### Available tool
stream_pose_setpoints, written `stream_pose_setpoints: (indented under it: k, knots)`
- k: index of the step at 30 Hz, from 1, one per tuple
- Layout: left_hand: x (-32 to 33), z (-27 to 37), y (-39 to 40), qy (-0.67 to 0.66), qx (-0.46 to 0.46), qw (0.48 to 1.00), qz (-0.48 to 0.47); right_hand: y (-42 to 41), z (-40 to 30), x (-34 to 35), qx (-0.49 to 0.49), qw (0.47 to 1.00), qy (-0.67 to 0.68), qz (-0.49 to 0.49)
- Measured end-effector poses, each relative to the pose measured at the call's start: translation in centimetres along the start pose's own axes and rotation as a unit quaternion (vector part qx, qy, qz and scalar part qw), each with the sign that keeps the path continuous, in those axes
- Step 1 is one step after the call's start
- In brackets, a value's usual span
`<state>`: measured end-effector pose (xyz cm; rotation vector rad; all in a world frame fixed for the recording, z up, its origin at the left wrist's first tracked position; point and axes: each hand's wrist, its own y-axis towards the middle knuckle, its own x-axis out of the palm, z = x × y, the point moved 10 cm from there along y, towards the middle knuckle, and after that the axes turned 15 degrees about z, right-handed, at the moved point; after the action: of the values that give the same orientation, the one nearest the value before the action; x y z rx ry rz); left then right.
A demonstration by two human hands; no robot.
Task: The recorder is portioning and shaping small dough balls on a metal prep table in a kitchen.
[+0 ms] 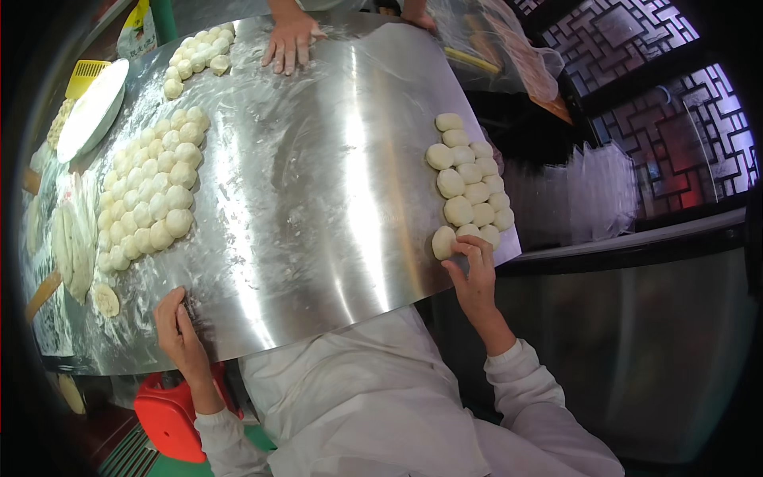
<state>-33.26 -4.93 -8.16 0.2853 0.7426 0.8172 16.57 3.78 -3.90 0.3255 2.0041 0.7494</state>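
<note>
My right hand is at the near end of a group of smooth dough balls by the steel table's right edge. Its fingertips touch the right side of the nearest-left dough ball; whether they grip it is unclear. My left hand rests at the near edge of the floured steel table, fingers slightly apart, holding nothing. Beyond it to the left lies a large block of floured dough balls in rows. A smaller cluster of dough balls sits at the far left.
Across the table a co-worker's hand lies flat. At left are a white basin, a yellow scoop-like basket, long dough pieces and a cut dough piece. A red stool stands below; clear plastic containers stand right.
</note>
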Motion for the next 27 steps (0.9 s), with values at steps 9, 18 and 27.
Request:
stream_pose_setpoints:
  k: [9, 18, 27]
  knots:
    - [0.1, 0.1, -0.1, -0.004, -0.01, 1.0, -0.004, 1.8, 1.5, 2.0, -0.023, 0.998, -0.064, 0.016]
    - [-0.3, 0.0, 0.3, -0.002, 0.022, 1.0, 0.003, 6.4, 1.9, 0.1, 0.042, 0.998, 0.016, 0.048]
    - [-1.4, 0.4, -0.1, 0.005, -0.005, 1.0, 0.021, 3.3, -4.9, 12.0, -0.193, 0.959, -0.111, -0.176]
